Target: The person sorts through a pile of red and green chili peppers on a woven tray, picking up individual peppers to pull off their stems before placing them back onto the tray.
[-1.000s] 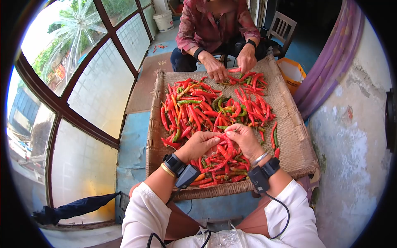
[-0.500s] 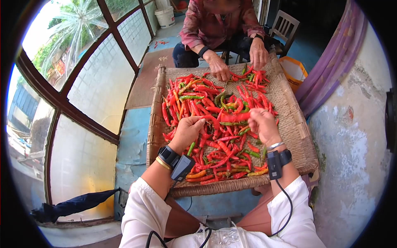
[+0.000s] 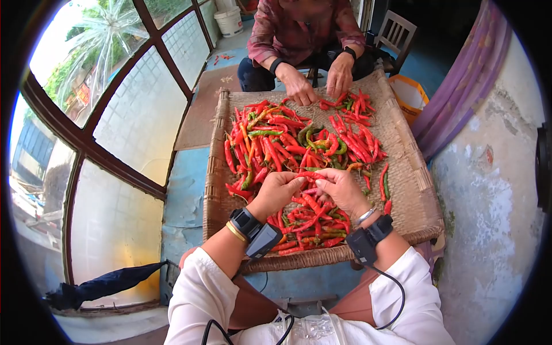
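Over the middle of the woven tray [image 3: 411, 192], my left hand [image 3: 277, 192] and my right hand [image 3: 344, 191] have come close together. Each hand pinches one end of a red chili pepper [image 3: 310, 175], held level between them. Below my hands lies a pile of red chili peppers [image 3: 313, 224], some orange or green. A larger heap of peppers [image 3: 270, 138] spreads beyond them, mostly red with a few green ones. Several loose peppers [image 3: 383, 183] lie to the right of my right hand.
Across the tray sits a person [image 3: 307, 34], both hands fingering peppers at the far edge. An orange and white container [image 3: 411, 95] and a chair [image 3: 395, 34] stand at the back right. Windows line the left, with a folded dark umbrella [image 3: 103, 286]; a wall [image 3: 489, 201] is on the right.
My right hand has moved left and down to meet my left hand, which shifted right and slightly down. Both now hold one pepper. The other person's hands have drawn closer together.
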Action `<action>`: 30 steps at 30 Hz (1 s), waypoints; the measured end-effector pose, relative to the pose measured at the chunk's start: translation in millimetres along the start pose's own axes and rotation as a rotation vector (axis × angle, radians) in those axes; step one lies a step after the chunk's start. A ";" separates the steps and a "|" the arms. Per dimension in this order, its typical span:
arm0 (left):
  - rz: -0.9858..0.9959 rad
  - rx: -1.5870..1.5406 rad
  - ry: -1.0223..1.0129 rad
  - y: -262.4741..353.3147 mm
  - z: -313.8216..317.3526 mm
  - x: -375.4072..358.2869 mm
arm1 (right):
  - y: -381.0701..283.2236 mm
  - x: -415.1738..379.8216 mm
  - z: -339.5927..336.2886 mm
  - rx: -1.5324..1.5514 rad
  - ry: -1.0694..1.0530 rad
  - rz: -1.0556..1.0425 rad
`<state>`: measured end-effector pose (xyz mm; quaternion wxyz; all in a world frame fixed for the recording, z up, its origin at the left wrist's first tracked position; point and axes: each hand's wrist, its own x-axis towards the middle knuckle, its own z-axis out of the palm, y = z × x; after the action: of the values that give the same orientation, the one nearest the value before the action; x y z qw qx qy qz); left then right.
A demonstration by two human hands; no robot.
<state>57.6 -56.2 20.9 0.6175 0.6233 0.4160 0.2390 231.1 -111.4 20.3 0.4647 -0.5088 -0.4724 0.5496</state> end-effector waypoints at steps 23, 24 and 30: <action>0.162 1.073 0.327 -24.5 -56.0 14.4 | 6.6 7.6 -28.6 0.424 0.096 0.129; 0.131 1.117 0.307 -22.5 -54.8 14.7 | 7.3 7.0 -26.6 0.381 0.088 0.150; 0.112 1.248 0.267 -29.0 -51.5 15.3 | 7.2 3.3 -19.2 0.312 0.036 0.181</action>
<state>17.6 -17.5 -4.1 0.0682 0.8511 0.5172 0.0593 249.9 -108.1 12.1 0.4952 -0.4806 -0.3251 0.6466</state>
